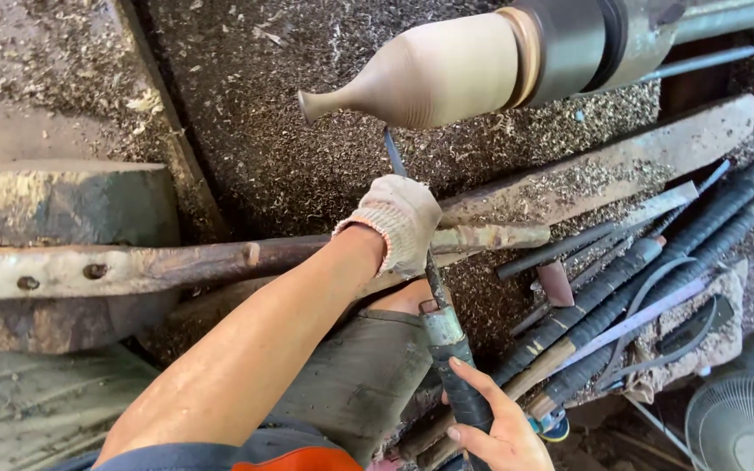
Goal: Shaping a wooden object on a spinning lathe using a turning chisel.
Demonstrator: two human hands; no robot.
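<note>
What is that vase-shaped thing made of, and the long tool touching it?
The vase-shaped piece looks like pale bare wood, matte, with fine turned rings. The long tool seems to be dark metal at the blade, with a handle wrapped in black tape.

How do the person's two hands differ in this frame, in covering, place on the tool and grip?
The left hand wears a knitted beige work glove; the right hand is bare. The left hand sits far up the long metal turning chisel, near its tip and on the wooden rest bar; the right hand holds the dark wrapped handle end. Both are closed on the same chisel, which points at the pale vase-shaped wooden workpiece.
</note>
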